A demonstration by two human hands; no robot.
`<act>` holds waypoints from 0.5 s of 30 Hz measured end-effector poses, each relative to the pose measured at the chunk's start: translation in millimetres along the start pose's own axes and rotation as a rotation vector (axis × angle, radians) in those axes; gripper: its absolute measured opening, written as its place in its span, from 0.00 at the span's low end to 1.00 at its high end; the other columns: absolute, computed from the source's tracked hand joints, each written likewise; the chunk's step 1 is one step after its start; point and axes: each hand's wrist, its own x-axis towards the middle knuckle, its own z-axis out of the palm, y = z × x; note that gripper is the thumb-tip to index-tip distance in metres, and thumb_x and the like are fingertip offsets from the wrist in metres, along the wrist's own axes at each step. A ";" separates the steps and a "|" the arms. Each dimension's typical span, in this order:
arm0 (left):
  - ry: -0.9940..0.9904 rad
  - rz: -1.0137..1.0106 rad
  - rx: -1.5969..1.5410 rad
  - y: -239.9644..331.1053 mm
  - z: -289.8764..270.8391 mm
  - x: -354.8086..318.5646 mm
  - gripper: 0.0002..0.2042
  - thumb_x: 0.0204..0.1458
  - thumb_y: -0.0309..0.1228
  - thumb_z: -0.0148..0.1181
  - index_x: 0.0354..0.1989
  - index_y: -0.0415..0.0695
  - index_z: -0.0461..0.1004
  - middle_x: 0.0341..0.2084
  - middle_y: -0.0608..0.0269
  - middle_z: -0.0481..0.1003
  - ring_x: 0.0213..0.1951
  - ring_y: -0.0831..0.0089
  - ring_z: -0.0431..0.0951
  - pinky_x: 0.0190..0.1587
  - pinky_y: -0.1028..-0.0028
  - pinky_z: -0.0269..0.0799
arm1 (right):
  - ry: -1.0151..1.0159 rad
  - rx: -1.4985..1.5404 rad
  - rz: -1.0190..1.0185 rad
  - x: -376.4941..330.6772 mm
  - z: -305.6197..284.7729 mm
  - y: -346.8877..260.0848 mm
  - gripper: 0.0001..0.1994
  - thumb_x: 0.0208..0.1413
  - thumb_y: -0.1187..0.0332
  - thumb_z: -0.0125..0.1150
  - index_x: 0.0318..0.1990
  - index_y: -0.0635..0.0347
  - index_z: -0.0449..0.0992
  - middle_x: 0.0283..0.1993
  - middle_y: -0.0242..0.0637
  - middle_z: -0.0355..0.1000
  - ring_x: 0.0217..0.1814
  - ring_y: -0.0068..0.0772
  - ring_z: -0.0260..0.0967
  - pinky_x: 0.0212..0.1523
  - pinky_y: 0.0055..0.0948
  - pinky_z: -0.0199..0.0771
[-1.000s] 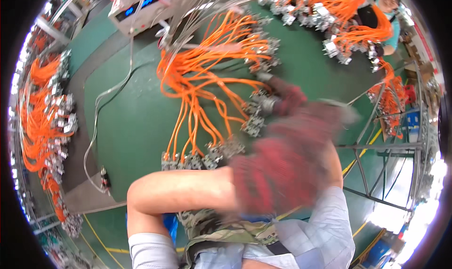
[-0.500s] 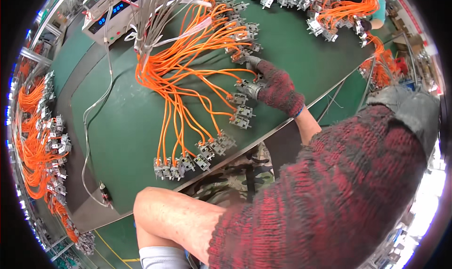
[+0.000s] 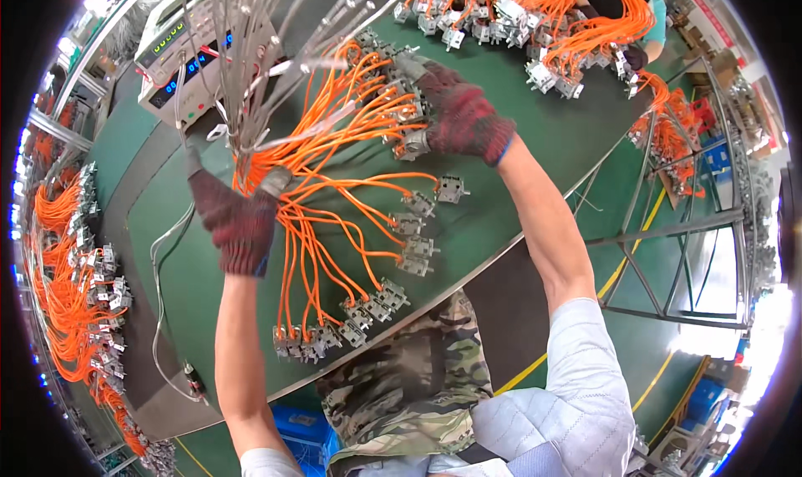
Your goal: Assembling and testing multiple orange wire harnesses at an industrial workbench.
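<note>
Orange wires (image 3: 334,168): left hand (image 3: 234,218) grasps bundle; right hand (image 3: 459,114) grasps connector (image 3: 413,143).

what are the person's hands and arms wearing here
Both the left hand and the right hand wear knitted work gloves in mottled dark red and grey, each with a thin blue edge at the cuff. The forearms are bare. Short, pale grey-white sleeves cover the upper arms.

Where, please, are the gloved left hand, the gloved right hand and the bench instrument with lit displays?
left hand (image 3: 236,222), head view, back of the glove.
right hand (image 3: 461,116), head view, back of the glove.
bench instrument (image 3: 194,59), head view, front panel.
</note>
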 end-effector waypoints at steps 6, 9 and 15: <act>-0.155 -0.293 -0.244 -12.9 59.0 52.5 0.31 0.55 0.45 0.74 0.61 0.35 0.75 0.49 0.45 0.82 0.53 0.50 0.82 0.57 0.57 0.74 | -0.255 0.325 0.031 23.7 -3.5 25.5 0.48 0.42 0.55 0.86 0.74 0.49 0.70 0.69 0.46 0.71 0.72 0.51 0.71 0.71 0.43 0.73; -0.174 -0.310 -0.170 -37.1 77.9 73.6 0.21 0.60 0.45 0.67 0.47 0.36 0.83 0.34 0.47 0.84 0.39 0.51 0.84 0.45 0.55 0.75 | -0.269 0.278 0.035 -0.1 2.2 17.0 0.44 0.44 0.56 0.86 0.71 0.51 0.73 0.64 0.49 0.73 0.66 0.48 0.75 0.67 0.43 0.76; -0.413 -0.182 -0.098 -48.8 76.5 102.3 0.20 0.62 0.46 0.63 0.42 0.38 0.84 0.34 0.37 0.82 0.39 0.36 0.80 0.42 0.50 0.74 | -0.309 0.430 0.117 -76.4 -8.1 -77.7 0.32 0.47 0.53 0.80 0.60 0.54 0.79 0.54 0.51 0.76 0.58 0.58 0.75 0.56 0.49 0.79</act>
